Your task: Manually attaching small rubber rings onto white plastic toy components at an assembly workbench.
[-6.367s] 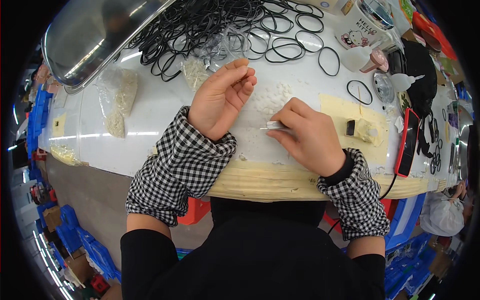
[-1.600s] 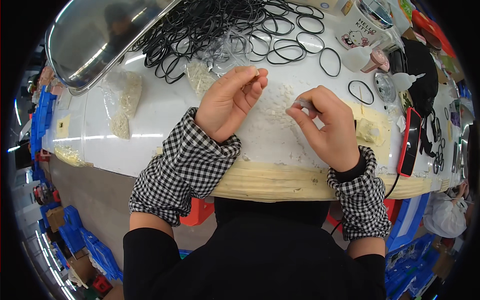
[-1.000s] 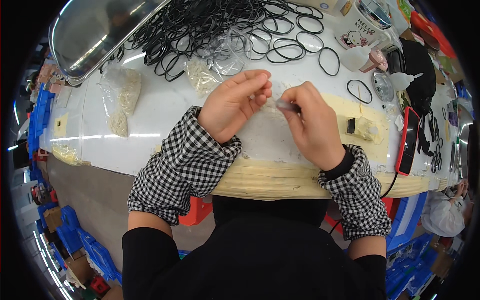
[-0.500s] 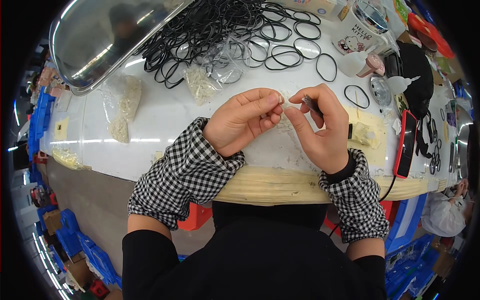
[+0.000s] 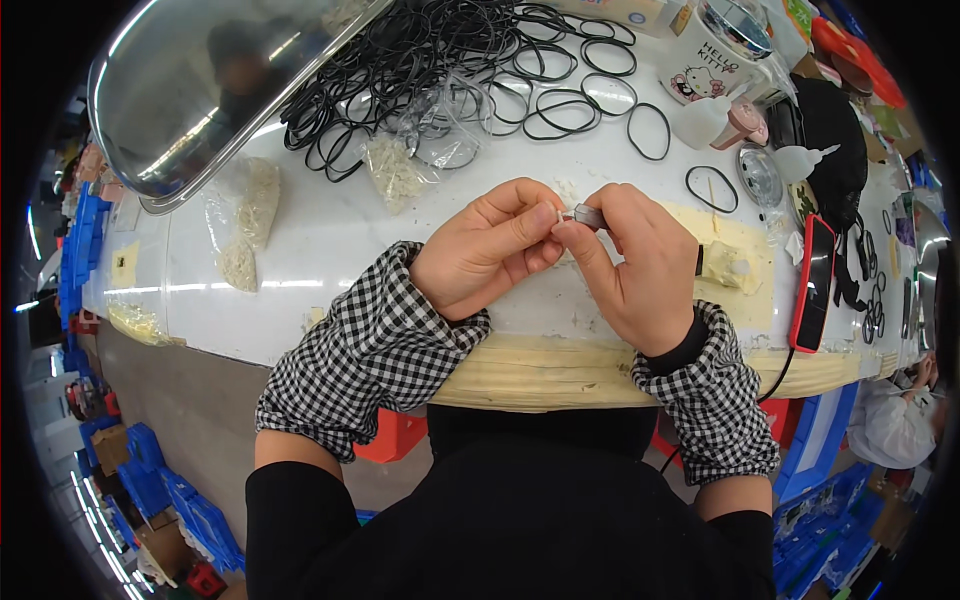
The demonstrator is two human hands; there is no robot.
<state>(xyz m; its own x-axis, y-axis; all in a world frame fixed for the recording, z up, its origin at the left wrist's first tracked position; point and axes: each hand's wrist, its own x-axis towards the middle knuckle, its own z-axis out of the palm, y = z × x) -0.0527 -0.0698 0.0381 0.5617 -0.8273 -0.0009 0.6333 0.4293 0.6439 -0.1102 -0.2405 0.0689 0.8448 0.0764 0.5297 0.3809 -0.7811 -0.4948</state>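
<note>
Brought together since the earlier frame, the left hand (image 5: 488, 247) and right hand (image 5: 645, 262) now meet, in the head view, above the table (image 5: 325, 245), just beyond the middle of its near edge. Left thumb and forefinger pinch a small white piece (image 5: 561, 214); right thumb and fingers pinch a grey tool (image 5: 590, 217), its tip close to the piece; contact cannot be told. Black bands (image 5: 425, 50) lie toward the far edge, a metal tray (image 5: 225, 90) toward the far left corner.
</note>
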